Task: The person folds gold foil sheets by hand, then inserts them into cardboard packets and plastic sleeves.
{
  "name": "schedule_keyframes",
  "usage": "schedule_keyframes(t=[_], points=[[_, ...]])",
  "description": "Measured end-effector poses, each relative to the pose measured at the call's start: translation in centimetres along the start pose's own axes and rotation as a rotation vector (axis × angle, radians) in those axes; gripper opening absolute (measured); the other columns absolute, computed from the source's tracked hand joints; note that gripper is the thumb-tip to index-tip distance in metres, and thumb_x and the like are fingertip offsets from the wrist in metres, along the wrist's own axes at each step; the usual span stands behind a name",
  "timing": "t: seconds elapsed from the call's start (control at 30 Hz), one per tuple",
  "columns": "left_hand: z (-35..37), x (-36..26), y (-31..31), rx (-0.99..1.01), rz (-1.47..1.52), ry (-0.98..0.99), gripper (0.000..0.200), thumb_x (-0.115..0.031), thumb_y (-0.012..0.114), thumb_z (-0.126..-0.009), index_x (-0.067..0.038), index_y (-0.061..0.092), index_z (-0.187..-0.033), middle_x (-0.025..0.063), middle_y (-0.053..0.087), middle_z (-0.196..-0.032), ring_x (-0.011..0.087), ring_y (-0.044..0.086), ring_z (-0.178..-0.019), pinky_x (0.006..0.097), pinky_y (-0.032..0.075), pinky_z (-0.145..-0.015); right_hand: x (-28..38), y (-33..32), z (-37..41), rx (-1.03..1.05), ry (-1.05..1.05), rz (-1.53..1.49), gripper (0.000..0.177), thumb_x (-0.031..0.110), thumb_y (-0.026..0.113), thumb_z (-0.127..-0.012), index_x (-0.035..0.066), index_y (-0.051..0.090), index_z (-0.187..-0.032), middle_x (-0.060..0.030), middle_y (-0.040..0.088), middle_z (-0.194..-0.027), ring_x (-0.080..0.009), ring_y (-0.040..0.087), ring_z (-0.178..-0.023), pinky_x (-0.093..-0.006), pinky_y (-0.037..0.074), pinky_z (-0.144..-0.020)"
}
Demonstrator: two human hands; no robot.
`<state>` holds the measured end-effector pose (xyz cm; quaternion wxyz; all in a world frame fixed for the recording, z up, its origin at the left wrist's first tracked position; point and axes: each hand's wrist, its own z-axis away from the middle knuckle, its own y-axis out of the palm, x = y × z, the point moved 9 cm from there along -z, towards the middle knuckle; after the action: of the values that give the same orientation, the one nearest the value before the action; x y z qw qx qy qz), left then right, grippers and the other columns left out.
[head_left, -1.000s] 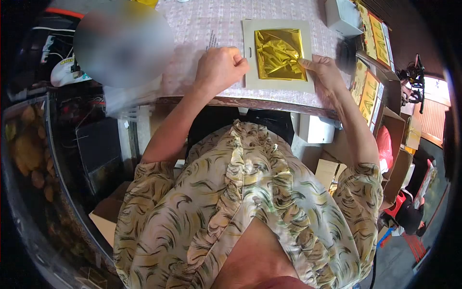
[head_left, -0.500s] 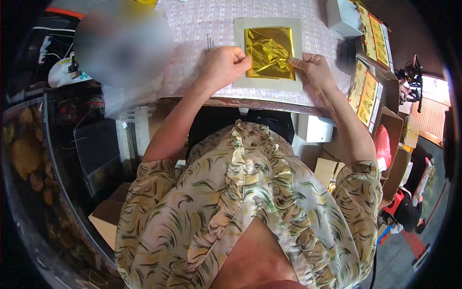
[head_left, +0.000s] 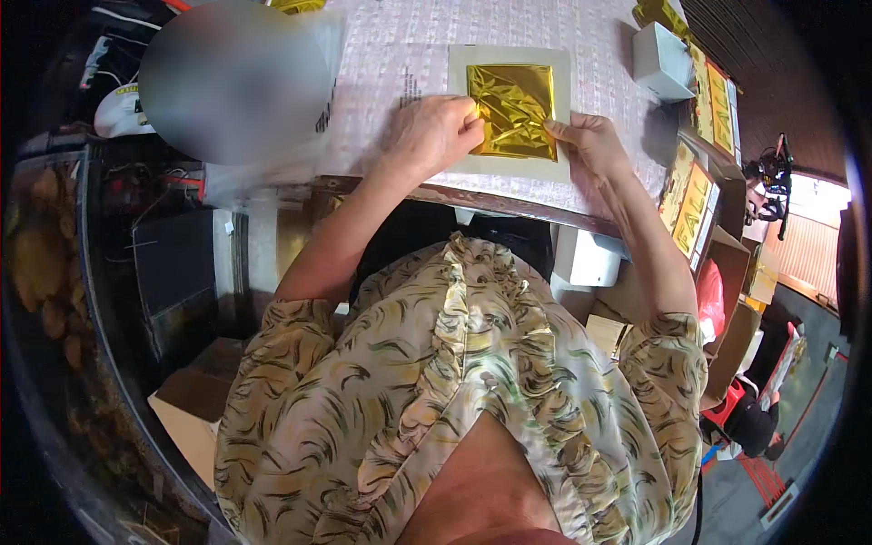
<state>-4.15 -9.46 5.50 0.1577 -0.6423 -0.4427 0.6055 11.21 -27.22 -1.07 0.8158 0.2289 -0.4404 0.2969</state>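
Observation:
A square of shiny gold foil lies wrinkled on a larger pale grey sheet on the cloth-covered table. At the foil's left edge, my left hand is closed, its fingertips pinching the foil. My right hand grips the foil's right edge between thumb and bent forefinger. Creases run across the foil between the two hands.
A white box stands at the table's right, near yellow cartons marked FALL. Open cardboard boxes sit lower left and lower right. A blurred area covers the upper left. A dark-clothed person is far right.
The view has shifted, so the table and foil appear slightly lower and to the right. Both hands stay at the foil's sides, and its creases look a little different.

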Motion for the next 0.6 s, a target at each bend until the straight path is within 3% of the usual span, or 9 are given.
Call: schedule_keyframes(t=[0.03, 0.1, 0.4, 0.47, 0.5, 0.57, 0.6], points=[[0.0, 0.0, -0.1, 0.013, -0.013, -0.002, 0.025, -0.019, 0.074, -0.088, -0.002, 0.061, -0.073, 0.0121, 0.065, -0.065, 0.0269, 0.065, -0.056, 0.0412, 0.05, -0.055, 0.3, 0.4, 0.1, 0.002, 0.001, 0.001, 0.011, 0.003, 0.075, -0.092, -0.005, 0.076, -0.099, -0.0126, 0.076, -0.089, -0.0163, 0.072, -0.07, -0.0293, 0.059, -0.063], [0.3, 0.2, 0.0, 0.026, -0.026, -0.007, 0.025, -0.018, 0.073, -0.087, -0.002, 0.06, -0.073, 0.0128, 0.065, -0.066, 0.0276, 0.065, -0.057, 0.0413, 0.051, -0.055, 0.4, 1.4, 0.5, 0.015, 0.088, -0.013, 0.016, 0.002, 0.072, -0.094, -0.007, 0.074, -0.107, -0.0169, 0.077, -0.099, -0.0214, 0.074, -0.084, -0.0344, 0.062, -0.079], [0.2, -1.9, -2.1, -0.283, -0.102, 0.11, 0.023, -0.016, 0.072, -0.09, -0.001, 0.062, -0.076, 0.0127, 0.065, -0.069, 0.028, 0.065, -0.06, 0.0419, 0.051, -0.056, 0.6, 3.6, 0.4, 0.023, -0.008, -0.147, 0.015, 0.003, 0.07, -0.095, -0.008, 0.072, -0.106, -0.0157, 0.076, -0.097, -0.0204, 0.073, -0.085, -0.0331, 0.06, -0.079], [1.4, -3.5, -2.7, -0.208, 0.191, 0.144, 0.015, -0.012, 0.071, -0.093, -0.002, 0.067, -0.082, 0.0105, 0.068, -0.073, 0.0206, 0.068, -0.062, 0.0377, 0.051, -0.056, 1.8, 3.7, 1.1, 0.042, -0.058, -0.232, 0.015, 0.003, 0.07, -0.096, -0.008, 0.072, -0.105, -0.0152, 0.076, -0.096, -0.0198, 0.073, -0.085, -0.0327, 0.059, -0.079], [2.4, -4.4, -2.7, -0.041, 0.25, 0.059, 0.013, -0.011, 0.068, -0.098, -0.001, 0.071, -0.089, 0.0071, 0.071, -0.075, 0.0138, 0.07, -0.069, 0.0325, 0.054, -0.058, 2.5, 2.8, 1.1, 0.019, -0.115, -0.211, 0.014, 0.004, 0.07, -0.096, -0.007, 0.073, -0.105, -0.0141, 0.076, -0.097, -0.0188, 0.073, -0.085, -0.0319, 0.059, -0.078], [5.1, -4.4, 0.7, 0.291, 0.801, -0.253, 0.02, -0.015, 0.062, -0.104, 0.002, 0.072, -0.104, 0.0086, 0.074, -0.089, 0.0122, 0.073, -0.083, 0.0292, 0.06, -0.07, 4.0, 1.5, 1.6, -0.007, -0.184, -0.186, 0.014, 0.005, 0.07, -0.097, -0.006, 0.073, -0.105, -0.013, 0.076, -0.097, -0.0177, 0.072, -0.084, -0.0311, 0.059, -0.077], [6.0, -4.1, 2.2, 0.334, 1.046, -0.362, 0.024, -0.017, 0.059, -0.106, 0.003, 0.069, -0.114, 0.0111, 0.074, -0.099, 0.0156, 0.073, -0.09, 0.0305, 0.06, -0.078, 4.9, 1.3, 2.1, 0.001, -0.205, -0.176, 0.013, 0.005, 0.07, -0.097, -0.005, 0.074, -0.105, -0.0118, 0.076, -0.097, -0.0168, 0.072, -0.084, -0.03, 0.058, -0.077]])
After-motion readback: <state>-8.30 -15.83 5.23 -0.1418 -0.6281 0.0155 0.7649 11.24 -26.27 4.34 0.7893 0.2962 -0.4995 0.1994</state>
